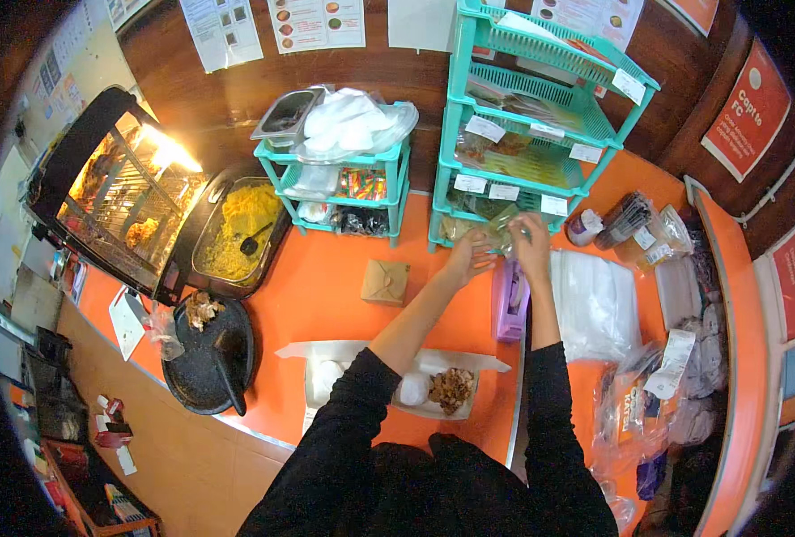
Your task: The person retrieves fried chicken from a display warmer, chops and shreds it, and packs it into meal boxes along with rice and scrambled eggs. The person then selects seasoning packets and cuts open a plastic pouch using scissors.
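At the lowest tier of a tall teal plastic rack (443, 158), my right hand (533, 247) pinches a small clear packet (502, 231) with greenish contents. My left hand (468, 258) is at the packet's left side with its fingers stretched out; whether they grip it is unclear. Below the hands lies a purple tape-dispenser-like object (509, 302). Nearer my body are two open takeaway boxes, partly hidden by my left forearm. The right box (468, 409) holds a white rounded portion (413, 389) and browned, crumbly food (452, 391); the left box (313, 386) holds another white portion (330, 376).
A closed kraft box (384, 282) sits mid-counter. Leftward are a stone mortar (192, 382) with its pestle, a tray of yellow food (243, 228) and a lit warming cabinet (129, 201). A small teal rack (394, 181) stands behind. Clear plastic bags (595, 305) lie right.
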`<move>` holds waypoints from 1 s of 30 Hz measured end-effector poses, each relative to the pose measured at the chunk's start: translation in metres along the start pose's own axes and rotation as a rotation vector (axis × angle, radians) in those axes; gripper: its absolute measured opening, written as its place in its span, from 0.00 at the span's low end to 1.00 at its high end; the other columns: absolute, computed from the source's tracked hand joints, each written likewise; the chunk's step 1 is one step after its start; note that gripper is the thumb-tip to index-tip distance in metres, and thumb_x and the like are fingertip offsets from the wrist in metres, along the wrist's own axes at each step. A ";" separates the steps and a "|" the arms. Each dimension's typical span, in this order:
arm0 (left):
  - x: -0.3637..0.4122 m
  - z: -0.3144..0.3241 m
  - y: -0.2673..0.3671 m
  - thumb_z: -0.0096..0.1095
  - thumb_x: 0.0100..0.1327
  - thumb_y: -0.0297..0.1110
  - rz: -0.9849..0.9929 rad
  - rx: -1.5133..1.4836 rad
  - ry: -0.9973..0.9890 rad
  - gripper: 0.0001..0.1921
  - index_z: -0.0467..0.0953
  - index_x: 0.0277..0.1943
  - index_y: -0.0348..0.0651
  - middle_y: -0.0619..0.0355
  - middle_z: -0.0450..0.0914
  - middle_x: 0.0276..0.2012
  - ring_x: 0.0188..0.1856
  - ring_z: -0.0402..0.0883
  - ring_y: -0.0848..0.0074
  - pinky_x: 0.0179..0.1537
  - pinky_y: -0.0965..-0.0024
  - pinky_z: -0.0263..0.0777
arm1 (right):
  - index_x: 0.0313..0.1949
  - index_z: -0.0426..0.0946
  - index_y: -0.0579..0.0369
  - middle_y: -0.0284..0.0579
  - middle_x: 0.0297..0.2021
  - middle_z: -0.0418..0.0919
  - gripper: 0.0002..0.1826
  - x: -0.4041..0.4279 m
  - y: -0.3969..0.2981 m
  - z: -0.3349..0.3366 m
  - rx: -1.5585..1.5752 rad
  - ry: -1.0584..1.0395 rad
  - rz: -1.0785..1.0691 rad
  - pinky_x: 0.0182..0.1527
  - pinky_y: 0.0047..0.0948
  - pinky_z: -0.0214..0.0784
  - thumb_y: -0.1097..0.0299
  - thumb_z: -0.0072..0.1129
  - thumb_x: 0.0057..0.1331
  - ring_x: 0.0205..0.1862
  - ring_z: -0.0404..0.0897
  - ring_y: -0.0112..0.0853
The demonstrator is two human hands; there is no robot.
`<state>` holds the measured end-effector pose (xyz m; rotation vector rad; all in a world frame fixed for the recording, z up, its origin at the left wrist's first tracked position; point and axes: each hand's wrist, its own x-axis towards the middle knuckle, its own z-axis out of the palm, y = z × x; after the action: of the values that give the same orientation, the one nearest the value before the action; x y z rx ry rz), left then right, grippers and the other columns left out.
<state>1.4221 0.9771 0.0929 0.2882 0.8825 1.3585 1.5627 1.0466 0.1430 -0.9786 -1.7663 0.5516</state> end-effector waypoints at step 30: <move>-0.315 -0.277 -0.065 0.55 0.59 0.27 0.769 1.951 0.209 0.19 0.71 0.54 0.33 0.45 0.71 0.56 0.58 0.71 0.52 0.56 0.53 0.70 | 0.53 0.77 0.61 0.50 0.51 0.79 0.21 -0.345 -0.115 0.065 -0.715 -0.420 -0.228 0.64 0.49 0.56 0.65 0.53 0.62 0.55 0.75 0.43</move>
<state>1.2908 0.5872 -0.0121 2.1373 2.1867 0.6552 1.5204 0.7029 0.0139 -1.1629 -2.4993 -0.0529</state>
